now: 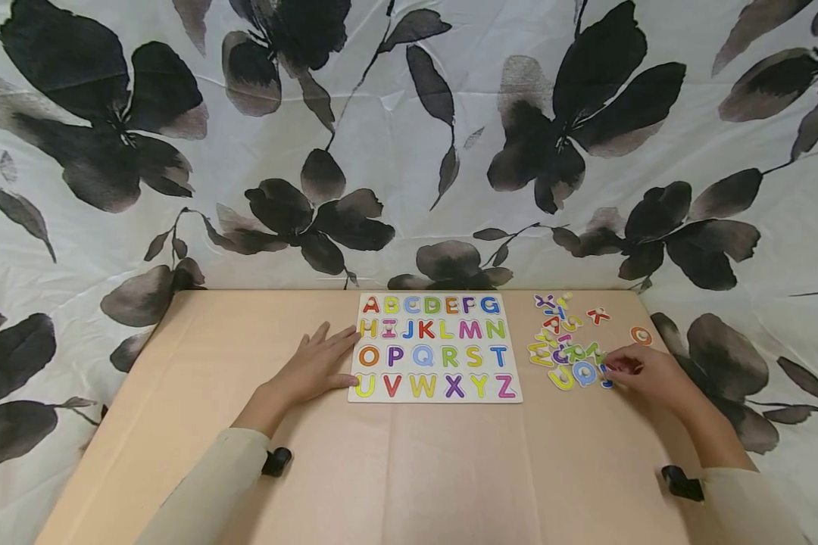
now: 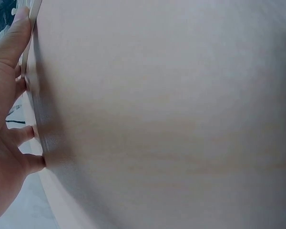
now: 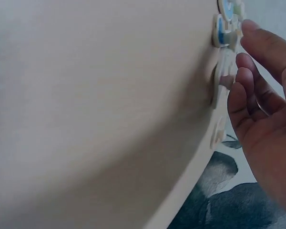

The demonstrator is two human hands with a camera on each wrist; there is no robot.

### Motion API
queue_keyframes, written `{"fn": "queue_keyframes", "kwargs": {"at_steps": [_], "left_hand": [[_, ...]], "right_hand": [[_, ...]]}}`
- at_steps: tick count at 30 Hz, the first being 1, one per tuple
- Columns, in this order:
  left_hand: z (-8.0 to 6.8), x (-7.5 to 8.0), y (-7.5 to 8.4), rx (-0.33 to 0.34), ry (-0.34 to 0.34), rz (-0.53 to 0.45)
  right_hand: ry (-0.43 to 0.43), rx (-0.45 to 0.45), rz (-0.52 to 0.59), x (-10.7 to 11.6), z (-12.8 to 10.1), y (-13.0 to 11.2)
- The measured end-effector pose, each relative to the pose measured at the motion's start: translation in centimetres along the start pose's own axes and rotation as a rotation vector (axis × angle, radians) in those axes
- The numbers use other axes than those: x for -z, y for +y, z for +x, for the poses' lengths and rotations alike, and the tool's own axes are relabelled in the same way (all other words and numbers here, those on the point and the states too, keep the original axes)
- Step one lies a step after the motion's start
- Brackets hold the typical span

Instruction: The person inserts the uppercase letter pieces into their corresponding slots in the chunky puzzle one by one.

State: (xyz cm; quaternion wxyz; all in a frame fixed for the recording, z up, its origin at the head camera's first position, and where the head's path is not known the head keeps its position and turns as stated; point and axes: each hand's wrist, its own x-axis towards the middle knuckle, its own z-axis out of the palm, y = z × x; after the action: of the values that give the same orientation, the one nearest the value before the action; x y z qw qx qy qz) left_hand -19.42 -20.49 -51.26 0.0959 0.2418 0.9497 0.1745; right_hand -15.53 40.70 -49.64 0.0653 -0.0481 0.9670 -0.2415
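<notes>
Your two cream sleeves (image 1: 211, 484) come in over the near edge of the tan tabletop (image 1: 409, 469), each with a small black wrist camera (image 1: 276, 460) strapped at the cuff. Only the head view shows the whole layout: the alphabet puzzle board (image 1: 435, 348) lies toward the far edge at the middle, printed A to Z in four rows, and the pile of loose letters (image 1: 566, 348) lies to its right, near the far right corner, with a red X (image 1: 597, 316) and an orange O (image 1: 641, 335) lying a little apart from the heap. Your left hand (image 1: 316, 365) rests flat on the tabletop with straight, spread fingers, holding nothing; the fingertips meet the board's left edge. Its wrist view adds what the head view cannot: the fingertips (image 2: 19, 28) press against the thin side of the board (image 2: 33, 57), seen edge-on. Your right hand (image 1: 644, 375) sits at the near right side of the pile, fingers bent toward a blue letter (image 1: 584, 372). From above you cannot tell whether it grips a piece; the right wrist view shows the fingers (image 3: 257, 43) loosely curled just beside the letters' edges (image 3: 224, 33), with nothing pinched between them. Behind the tabletop hangs a white cloth with black flowers (image 1: 409, 136).
</notes>
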Motion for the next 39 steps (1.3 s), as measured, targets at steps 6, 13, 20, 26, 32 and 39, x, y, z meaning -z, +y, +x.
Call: {"fn": "queue_keyframes", "kwargs": {"at_steps": [6,13,20,26,32,39], "left_hand": [[0.0,-0.2,0.0,0.000,0.003,0.001],[0.1,0.0,0.2,0.006,0.005,0.008],[0.2,-0.1,0.0,-0.002,0.005,0.012],[0.2,-0.2,-0.2,0.008,-0.001,0.014],[0.4,-0.3,-0.3,0.020,-0.007,0.011],[0.2,-0.2,-0.3,0.009,-0.005,0.012]], "right_hand": [[-0.015,-0.012,-0.010,-0.6,-0.4,0.5],[-0.026,-0.009,-0.009,-0.4,-0.3,0.0],[-0.029,0.007,0.009,0.0,-0.1,-0.7],[-0.024,0.034,0.011,-0.1,1.1,-2.2],[-0.019,0.033,0.033,-0.7,2.5,-3.8],[-0.025,0.070,0.062,-1.9,3.7,-6.4]]}}
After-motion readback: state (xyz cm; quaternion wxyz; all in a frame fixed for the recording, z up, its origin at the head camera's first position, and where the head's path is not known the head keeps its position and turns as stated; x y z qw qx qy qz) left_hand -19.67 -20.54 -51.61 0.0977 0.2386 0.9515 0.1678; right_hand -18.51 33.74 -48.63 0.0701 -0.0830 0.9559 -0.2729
